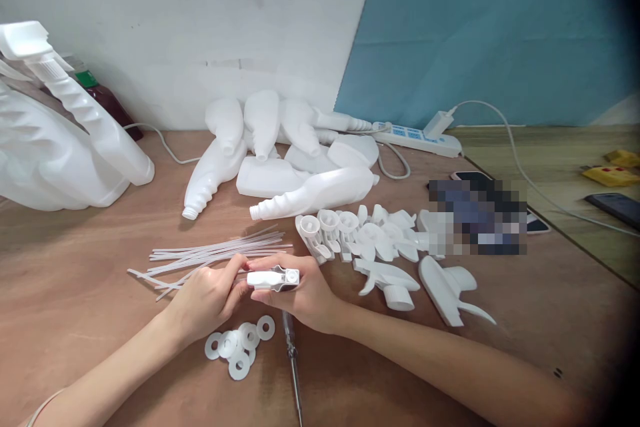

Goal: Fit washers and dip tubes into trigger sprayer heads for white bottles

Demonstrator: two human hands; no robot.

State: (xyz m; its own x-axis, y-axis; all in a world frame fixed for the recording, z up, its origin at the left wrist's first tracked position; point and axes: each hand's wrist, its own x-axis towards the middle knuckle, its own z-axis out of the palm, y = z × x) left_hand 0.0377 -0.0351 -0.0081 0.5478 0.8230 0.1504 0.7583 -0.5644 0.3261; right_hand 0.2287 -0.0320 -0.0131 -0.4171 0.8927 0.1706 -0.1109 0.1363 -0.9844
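In the head view, my right hand (313, 297) is wrapped round a white trigger spray head (273, 279), its square nozzle end turned up towards me. My left hand (213, 297) meets it at the left end, thumb and fingertips pinched together. A thin pale bit shows between those fingertips and the spray head, too little to name. Behind my left hand lies a bundle of thin white tubes (215, 252). White ring washers (239, 365) lie in a small pile below my hands. A screwdriver (292, 350) with a metal shaft points towards me, its upper end under my right hand.
More spray heads (387, 277) lie right of my hands. White bottles (320, 190) are heaped against the wall. At the left stand bottles with spray heads fitted (95, 120). A power strip (420, 138) with a white cable (505, 123) and a phone (473, 177) are at the right.
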